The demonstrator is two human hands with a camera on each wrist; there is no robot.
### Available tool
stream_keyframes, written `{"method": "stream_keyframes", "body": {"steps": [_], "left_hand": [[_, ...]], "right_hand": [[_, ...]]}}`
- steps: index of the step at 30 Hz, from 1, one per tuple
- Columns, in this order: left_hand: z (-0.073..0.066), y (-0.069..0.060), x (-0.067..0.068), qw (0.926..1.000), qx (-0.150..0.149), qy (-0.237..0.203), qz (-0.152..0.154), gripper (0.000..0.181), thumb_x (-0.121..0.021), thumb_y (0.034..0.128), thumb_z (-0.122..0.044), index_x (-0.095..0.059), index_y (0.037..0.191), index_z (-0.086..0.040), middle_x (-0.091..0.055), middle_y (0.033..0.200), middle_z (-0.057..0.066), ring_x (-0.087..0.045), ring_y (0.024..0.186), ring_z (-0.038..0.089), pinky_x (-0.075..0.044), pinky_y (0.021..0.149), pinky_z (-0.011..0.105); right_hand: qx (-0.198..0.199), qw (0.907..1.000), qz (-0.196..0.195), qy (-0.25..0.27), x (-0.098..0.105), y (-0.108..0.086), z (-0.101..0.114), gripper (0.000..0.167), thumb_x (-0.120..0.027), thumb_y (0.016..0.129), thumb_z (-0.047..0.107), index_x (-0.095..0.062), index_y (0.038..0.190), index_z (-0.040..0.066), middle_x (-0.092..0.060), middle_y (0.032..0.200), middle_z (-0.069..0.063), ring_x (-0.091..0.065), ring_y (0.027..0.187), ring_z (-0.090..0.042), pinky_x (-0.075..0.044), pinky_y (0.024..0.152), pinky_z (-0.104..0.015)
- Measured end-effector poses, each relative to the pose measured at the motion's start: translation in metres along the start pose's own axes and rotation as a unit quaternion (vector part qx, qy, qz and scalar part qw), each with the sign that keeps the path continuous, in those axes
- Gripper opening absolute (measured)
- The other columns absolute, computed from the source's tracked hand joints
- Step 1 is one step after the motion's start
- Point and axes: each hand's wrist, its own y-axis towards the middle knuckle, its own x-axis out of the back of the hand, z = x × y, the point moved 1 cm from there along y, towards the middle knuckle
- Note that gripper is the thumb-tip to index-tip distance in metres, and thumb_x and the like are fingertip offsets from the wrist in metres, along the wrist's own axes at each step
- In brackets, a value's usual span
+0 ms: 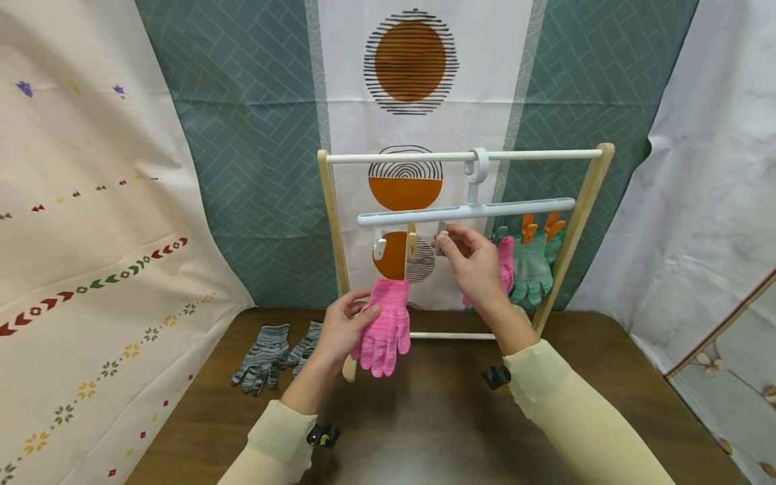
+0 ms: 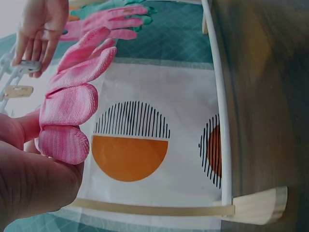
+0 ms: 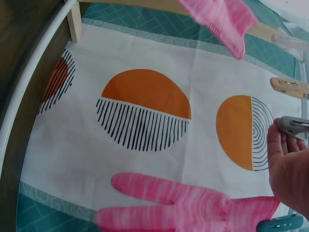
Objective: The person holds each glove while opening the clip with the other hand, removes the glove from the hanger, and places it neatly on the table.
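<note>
Head view: the left hand pinches a pink glove, cuff up and fingers down, below the left half of the hanger. The right hand pinches a grey clip just under the hanger's middle; a yellow clip and white clip hang left of it. Below the hanger's right end are green gloves and another pink glove, half hidden behind the right hand. The step looks like readying a clip for the held glove; the next move likely calls for raising its cuff to the hanger and keeping the clip's mouth spread.

Left wrist view: the held glove's fingers point at the camera, hiding its cuff and most of the left hand's fingertips.

Right wrist view: the grey clip sits at the right hand's fingertips, but whether its mouth is parted I cannot tell. The held glove is cut off above, the hung one below, beside a teal clip.
</note>
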Motion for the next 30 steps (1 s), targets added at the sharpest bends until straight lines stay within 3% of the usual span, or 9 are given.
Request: {"method": "stream_keyframes", "body": {"steps": [6,12,18,30], "left_hand": [[0.002,-0.011,0.015,0.9999,0.0,0.014,0.003,0.038,-0.071,0.1033,-0.011,-0.064,0.14,-0.004,-0.074,0.119,0.018,-0.073,0.087,0.02,-0.06,0.072,0.029],[0.006,-0.018,0.035,0.9998,0.003,0.021,0.002,0.039,-0.07,0.1045,-0.012,-0.062,0.142,-0.003,-0.073,0.122,0.02,-0.072,0.09,0.02,-0.059,0.074,0.028],[0.01,-0.024,0.058,0.9992,0.013,0.036,-0.01,0.039,-0.069,0.1054,-0.012,-0.061,0.143,-0.004,-0.073,0.122,0.019,-0.073,0.09,0.02,-0.06,0.075,0.029],[0.018,-0.036,0.101,0.9964,0.047,0.068,-0.018,0.042,-0.066,0.1065,-0.012,-0.056,0.146,-0.002,-0.073,0.122,0.019,-0.073,0.09,0.017,-0.06,0.076,0.029]], "right_hand": [[-0.002,0.9999,0.012,0.012,0.002,-0.002,-0.004,0.035,-0.071,0.104,0.017,-0.067,0.131,-0.005,-0.074,0.114,-0.024,-0.069,0.109,-0.038,-0.056,0.095,-0.025],[0.007,0.9995,0.021,0.021,0.002,-0.001,-0.006,0.037,-0.07,0.105,0.014,-0.065,0.136,-0.006,-0.071,0.12,-0.029,-0.071,0.107,-0.027,-0.056,0.096,-0.026],[0.012,0.9991,0.032,0.024,0.002,-0.002,-0.006,0.039,-0.071,0.104,0.014,-0.064,0.138,-0.004,-0.072,0.121,-0.024,-0.071,0.106,-0.018,-0.055,0.098,-0.026],[0.017,0.9987,0.042,0.023,0.003,-0.001,-0.006,0.04,-0.072,0.103,0.013,-0.064,0.139,-0.002,-0.073,0.121,-0.022,-0.072,0.11,-0.026,-0.055,0.099,-0.028]]}}
